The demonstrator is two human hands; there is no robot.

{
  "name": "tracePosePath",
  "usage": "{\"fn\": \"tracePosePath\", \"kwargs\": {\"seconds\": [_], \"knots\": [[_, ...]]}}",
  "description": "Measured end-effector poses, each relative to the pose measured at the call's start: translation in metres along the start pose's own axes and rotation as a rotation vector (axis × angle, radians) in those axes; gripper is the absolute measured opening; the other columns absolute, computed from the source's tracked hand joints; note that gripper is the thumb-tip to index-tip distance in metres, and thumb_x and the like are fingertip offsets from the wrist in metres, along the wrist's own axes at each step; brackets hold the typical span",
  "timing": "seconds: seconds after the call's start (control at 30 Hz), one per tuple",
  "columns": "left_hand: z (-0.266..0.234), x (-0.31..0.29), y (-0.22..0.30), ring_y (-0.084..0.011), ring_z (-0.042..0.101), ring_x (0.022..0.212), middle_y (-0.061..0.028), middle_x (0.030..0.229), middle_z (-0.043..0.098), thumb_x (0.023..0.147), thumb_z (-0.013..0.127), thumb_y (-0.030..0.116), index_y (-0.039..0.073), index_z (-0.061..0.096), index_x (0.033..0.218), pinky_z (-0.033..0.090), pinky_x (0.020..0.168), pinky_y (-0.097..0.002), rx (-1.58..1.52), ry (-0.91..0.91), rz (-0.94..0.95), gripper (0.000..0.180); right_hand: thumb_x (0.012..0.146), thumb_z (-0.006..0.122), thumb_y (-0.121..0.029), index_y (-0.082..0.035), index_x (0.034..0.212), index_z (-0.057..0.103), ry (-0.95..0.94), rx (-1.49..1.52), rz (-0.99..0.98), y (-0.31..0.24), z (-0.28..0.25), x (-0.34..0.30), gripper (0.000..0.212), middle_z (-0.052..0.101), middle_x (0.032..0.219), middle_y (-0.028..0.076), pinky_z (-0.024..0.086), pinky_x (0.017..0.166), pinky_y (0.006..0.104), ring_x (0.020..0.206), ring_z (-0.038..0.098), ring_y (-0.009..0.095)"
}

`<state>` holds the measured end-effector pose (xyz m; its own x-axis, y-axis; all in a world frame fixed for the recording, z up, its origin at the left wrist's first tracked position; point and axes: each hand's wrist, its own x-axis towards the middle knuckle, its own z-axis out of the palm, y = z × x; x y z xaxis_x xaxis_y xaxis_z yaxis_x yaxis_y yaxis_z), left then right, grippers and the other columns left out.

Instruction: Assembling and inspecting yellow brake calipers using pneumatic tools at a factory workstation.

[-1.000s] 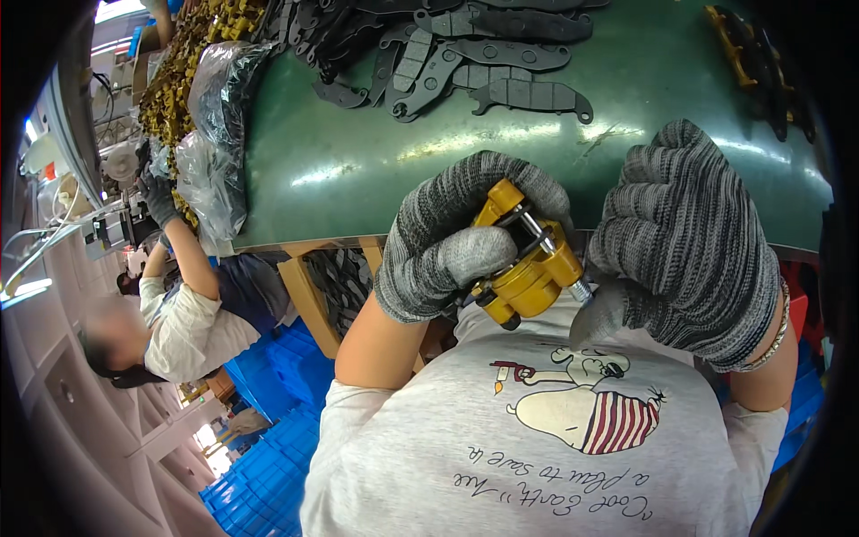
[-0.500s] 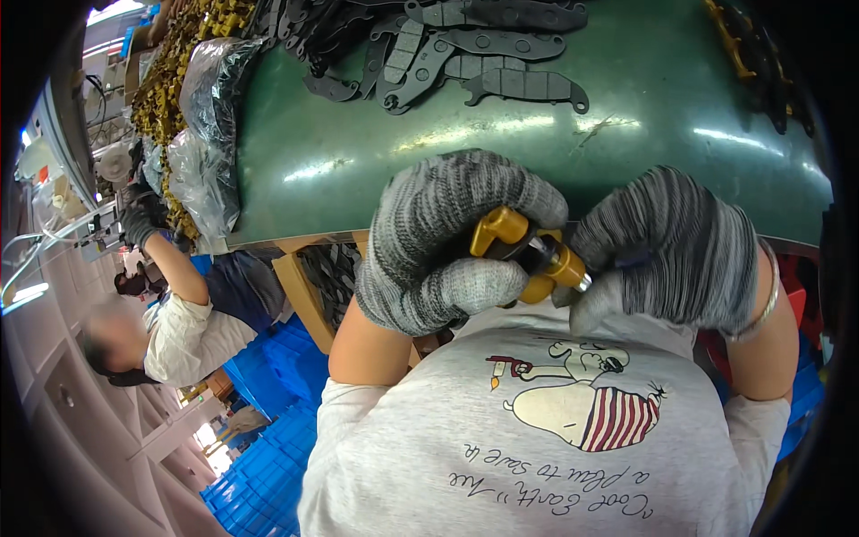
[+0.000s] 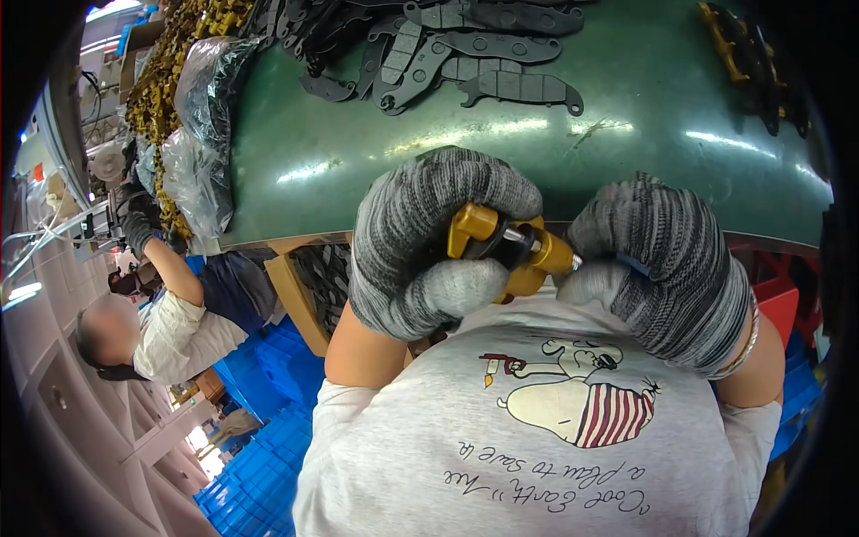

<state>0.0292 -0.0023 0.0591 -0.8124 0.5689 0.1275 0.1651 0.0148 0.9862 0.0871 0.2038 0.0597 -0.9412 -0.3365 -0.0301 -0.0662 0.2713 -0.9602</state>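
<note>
In front of my chest, my left hand (image 3: 438, 246), in a grey knit glove, is closed around a gold brake caliper (image 3: 548, 256). Part of a silver pin shows along the caliper, and a small silver tip points toward my other hand. My right hand (image 3: 662, 268), gloved the same way, is curled with thumb and fingertips close around that tip. A bit of something dark blue shows inside its fingers, but most of it is hidden. Beyond both hands, black brake pads (image 3: 523, 87) lie in a loose pile on the green table (image 3: 358, 170).
At the table's left stand heaped gold parts (image 3: 183, 72) and a clear plastic bag (image 3: 204, 116). More gold and black calipers (image 3: 752, 63) lie at the far right. Blue crates (image 3: 259, 456) are stacked lower left, near a co-worker (image 3: 183, 304). A red bin (image 3: 769, 300) stands right.
The caliper has shifted slightly left and up with my left hand, and more of its silver pin shows. My right hand has turned, its wrist lower, with the fingertips still beside the tip.
</note>
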Motion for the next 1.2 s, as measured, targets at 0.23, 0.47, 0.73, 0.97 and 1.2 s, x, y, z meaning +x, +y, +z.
{"fn": "tracePosePath", "kwargs": {"seconds": [0.23, 0.47, 0.73, 0.97, 1.2], "knots": [[0.023, -0.007, 0.000, -0.0204, 0.063, 0.076, -0.0117, 0.086, 0.064, 0.069, 0.069, 0.027, 0.000, 0.060, 0.094, 0.051, 0.072, -0.0318, 0.110, 0.130, 0.138, 0.038, 0.071, 0.071, -0.018, -0.003, 0.088, 0.060, 0.238, -0.560, -0.280, 0.008, 0.001, -0.001, 0.024, 0.059, 0.077, 0.009, 0.047, 0.071, 0.0318, 0.073, 0.057, 0.023], [0.023, -0.006, -0.010, -0.0190, 0.062, 0.077, -0.0107, 0.090, 0.062, 0.073, 0.067, 0.019, 0.001, 0.054, 0.100, 0.051, 0.072, -0.0309, -0.040, 0.083, 0.040, 0.035, 0.078, 0.065, -0.024, -0.003, 0.088, 0.060, 0.115, -0.209, -0.069, -0.001, -0.003, -0.004, 0.023, 0.056, 0.073, 0.008, 0.045, 0.066, 0.0305, 0.071, 0.055, 0.022], [0.010, -0.007, -0.021, -0.0296, 0.059, 0.094, -0.0175, 0.104, 0.057, 0.076, 0.070, 0.036, 0.002, 0.049, 0.111, 0.050, 0.083, -0.0397, -0.100, -0.005, 0.030, 0.053, 0.076, 0.068, -0.028, -0.003, 0.089, 0.059, -0.011, 0.436, 0.358, -0.007, -0.012, 0.005, 0.030, 0.056, 0.076, 0.007, 0.046, 0.063, 0.0299, 0.072, 0.054, 0.023], [0.015, -0.007, -0.018, -0.0181, 0.057, 0.092, -0.0099, 0.103, 0.056, 0.074, 0.069, 0.016, 0.004, 0.044, 0.113, 0.048, 0.082, -0.0332, -0.327, 0.054, -0.131, 0.047, 0.072, 0.070, -0.030, -0.006, 0.094, 0.059, 0.238, -0.872, -0.457, 0.014, -0.008, 0.001, 0.034, 0.057, 0.090, 0.011, 0.044, 0.081, 0.0418, 0.083, 0.055, 0.027], [0.021, -0.005, -0.014, -0.0194, 0.057, 0.093, -0.0092, 0.102, 0.056, 0.067, 0.079, 0.021, 0.004, 0.043, 0.114, 0.048, 0.081, -0.0330, -0.271, 0.028, 0.037, 0.061, 0.076, 0.064, -0.027, -0.005, 0.105, 0.052, 0.161, -0.809, -0.525, 0.023, -0.010, 0.000, 0.038, 0.052, 0.104, 0.016, 0.032, 0.094, 0.0529, 0.094, 0.050, 0.037]]}}
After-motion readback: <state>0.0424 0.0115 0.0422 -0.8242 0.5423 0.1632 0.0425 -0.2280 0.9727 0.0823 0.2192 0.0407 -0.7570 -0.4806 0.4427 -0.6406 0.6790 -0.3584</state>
